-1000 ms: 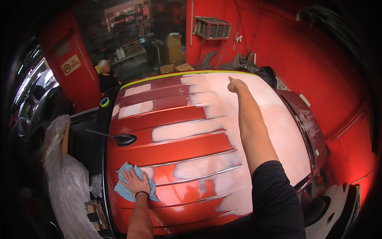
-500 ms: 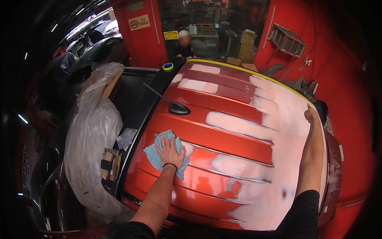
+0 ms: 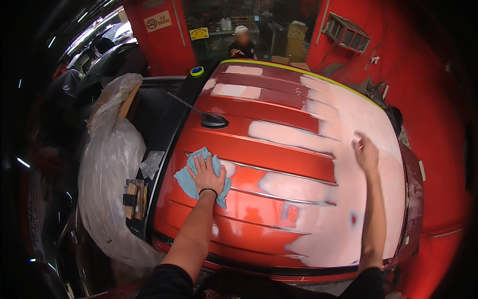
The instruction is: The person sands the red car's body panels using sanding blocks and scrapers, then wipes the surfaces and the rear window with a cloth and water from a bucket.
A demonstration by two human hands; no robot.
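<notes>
A vehicle roof (image 3: 269,164) in glossy orange-red, with pale sanded-looking patches and long ridges, lies before me. My left hand (image 3: 207,175) rests flat with fingers spread on a light blue cloth (image 3: 185,180), pressing it against the roof near its left side. A dark band circles that wrist. Over the wide pale area (image 3: 328,239) on the right, my right hand (image 3: 366,153) is raised with nothing visible in it, its fingers loosely bent and apart. Whether it touches the surface, I cannot tell. A black antenna (image 3: 214,120) stands on the roof beyond the cloth.
Yellow-green tape (image 3: 298,70) runs along the far roof edge, where a person (image 3: 241,44) stands. A tape roll (image 3: 197,72) sits at the far left corner. Crumpled plastic sheeting (image 3: 112,179) and wooden blocks (image 3: 133,199) lie to the left. A red wall (image 3: 438,149) rises on the right.
My right hand has come away from the far right roof edge, moving left over the pale area. My left hand stays on the cloth. The person opposite has raised a hand.
</notes>
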